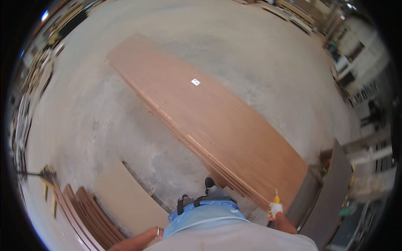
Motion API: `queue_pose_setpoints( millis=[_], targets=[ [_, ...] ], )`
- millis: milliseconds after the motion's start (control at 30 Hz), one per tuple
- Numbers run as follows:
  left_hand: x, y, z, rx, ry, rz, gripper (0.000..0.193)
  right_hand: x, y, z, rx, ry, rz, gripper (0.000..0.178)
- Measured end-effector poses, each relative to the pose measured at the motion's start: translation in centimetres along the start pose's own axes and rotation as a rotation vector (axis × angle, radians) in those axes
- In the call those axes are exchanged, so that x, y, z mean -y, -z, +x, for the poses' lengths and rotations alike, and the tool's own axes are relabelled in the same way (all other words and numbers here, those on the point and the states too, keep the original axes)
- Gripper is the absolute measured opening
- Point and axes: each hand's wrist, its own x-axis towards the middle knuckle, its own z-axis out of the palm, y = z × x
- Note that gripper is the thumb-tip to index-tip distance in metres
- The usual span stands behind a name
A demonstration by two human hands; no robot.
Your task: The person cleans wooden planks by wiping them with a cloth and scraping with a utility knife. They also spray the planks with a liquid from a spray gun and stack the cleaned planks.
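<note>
My right hand (276, 208), in a white glove, is closed around a yellow tool (277, 199) with a thin tip pointing away from me. Some red and black shows just below the glove; the tool's exact kind is unclear. It is at the near right corner of a stack of long reddish-brown boards (217, 129), and I cannot tell whether it touches them. A white label (195, 82) lies on the top board. My left forearm, with a bracelet (158, 232) at the wrist, is bent in toward my waist. My shirt hides the fingers of my left hand.
A beige panel (125, 196) and several brown boards (83, 213) are at the near left. Dark panels (324, 196) stand along the right of the stack. A pallet jack (47, 173) is at the far left. More stacked material (289, 16) lines the back.
</note>
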Motion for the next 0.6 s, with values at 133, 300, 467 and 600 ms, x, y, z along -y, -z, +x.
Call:
queue_pose_setpoints(
  millis=[133, 300, 467, 600],
  targets=[
    [-1.5, -0.6, 1.3, 0.036, -0.103, -0.009, 0.053, 12.4, -10.9, -4.0, 0.22, 0.362, -0.502, 0.052],
    [-2.5, -1.7, 2.5, -0.014, -0.163, -0.05, 0.054, 29.4, -24.0, -12.3, 0.6, 0.553, -0.501, 0.033],
    [-1.6, -0.9, 2.3, -0.254, 0.069, -0.224, 0.05, 43.1, -32.9, -19.5, 0.651, 0.689, -0.563, 0.026],
    [2.6, 1.5, 0.2, -0.53, 0.301, -0.551, 0.042, 51.9, -39.2, -21.1, 0.733, 0.507, -0.328, 0.023]
  ],
)
